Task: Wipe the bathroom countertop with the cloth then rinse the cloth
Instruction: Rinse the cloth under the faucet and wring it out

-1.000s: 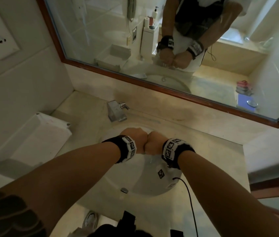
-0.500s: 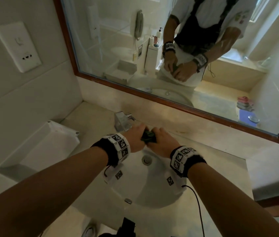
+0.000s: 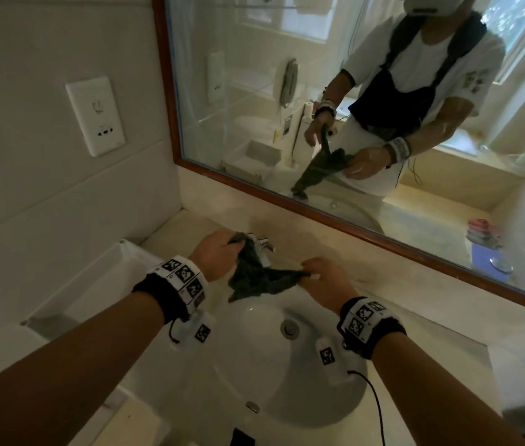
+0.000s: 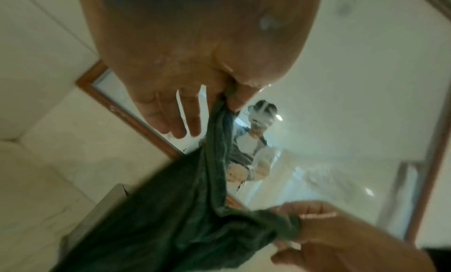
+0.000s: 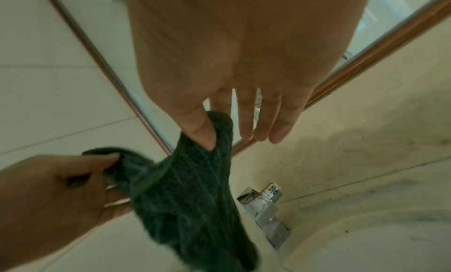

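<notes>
A dark green cloth [image 3: 254,278] hangs stretched between my two hands above the back of the white sink [image 3: 328,410], in front of the chrome faucet [image 3: 267,245]. My left hand [image 3: 222,249] pinches one corner of the cloth [image 4: 195,208] between thumb and forefinger, its other fingers straight. My right hand [image 3: 316,275] pinches the opposite corner of the cloth [image 5: 185,199], thumb against forefinger. The rest droops toward the basin. The beige countertop [image 3: 415,304] runs around the sink. In the right wrist view the faucet [image 5: 266,208] stands just below the cloth.
A white rectangular bin [image 3: 78,284] sits on the counter at the left against the wall. A wood-framed mirror [image 3: 319,215] runs along the back. A wall socket [image 3: 95,115] is at upper left. A black cable [image 3: 377,410] trails from my right wrist over the sink.
My hands were pressed together as fists around the bunched cloth over the basin. They have risen toward the faucet and drawn apart, and the cloth now hangs open between them.
</notes>
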`<move>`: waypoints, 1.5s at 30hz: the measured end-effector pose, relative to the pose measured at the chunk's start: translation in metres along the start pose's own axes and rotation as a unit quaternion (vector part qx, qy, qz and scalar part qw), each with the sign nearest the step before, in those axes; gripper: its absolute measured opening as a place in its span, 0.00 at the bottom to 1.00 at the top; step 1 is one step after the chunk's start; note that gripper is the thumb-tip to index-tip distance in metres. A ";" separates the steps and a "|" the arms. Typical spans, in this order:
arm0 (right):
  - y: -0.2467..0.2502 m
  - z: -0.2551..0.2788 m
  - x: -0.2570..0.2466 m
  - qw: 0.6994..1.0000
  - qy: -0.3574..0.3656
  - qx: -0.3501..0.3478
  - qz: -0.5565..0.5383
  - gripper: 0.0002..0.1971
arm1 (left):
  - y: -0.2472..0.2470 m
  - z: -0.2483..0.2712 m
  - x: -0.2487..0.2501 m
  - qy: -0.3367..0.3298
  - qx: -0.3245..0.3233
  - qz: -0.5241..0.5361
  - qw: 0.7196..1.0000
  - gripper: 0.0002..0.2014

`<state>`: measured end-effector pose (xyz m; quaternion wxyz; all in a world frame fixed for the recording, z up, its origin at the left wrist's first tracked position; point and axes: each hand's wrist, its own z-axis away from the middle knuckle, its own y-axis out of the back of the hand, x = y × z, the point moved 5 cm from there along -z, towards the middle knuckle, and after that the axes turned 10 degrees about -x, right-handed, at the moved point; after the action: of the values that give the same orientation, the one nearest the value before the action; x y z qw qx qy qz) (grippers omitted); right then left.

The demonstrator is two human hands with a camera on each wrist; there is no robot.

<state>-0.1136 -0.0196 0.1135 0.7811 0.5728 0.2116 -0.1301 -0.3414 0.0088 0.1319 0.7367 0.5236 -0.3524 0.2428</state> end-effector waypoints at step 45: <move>-0.085 -0.213 -0.323 0.974 0.188 -0.076 -0.100 0.13 | 0.261 0.146 -0.219 0.156 0.323 0.011 0.934 0.06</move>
<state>-0.4730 0.1436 0.1429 0.7515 0.5020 0.4204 -0.0806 -0.7090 -0.0394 0.1486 0.5711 0.6845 -0.1417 0.4305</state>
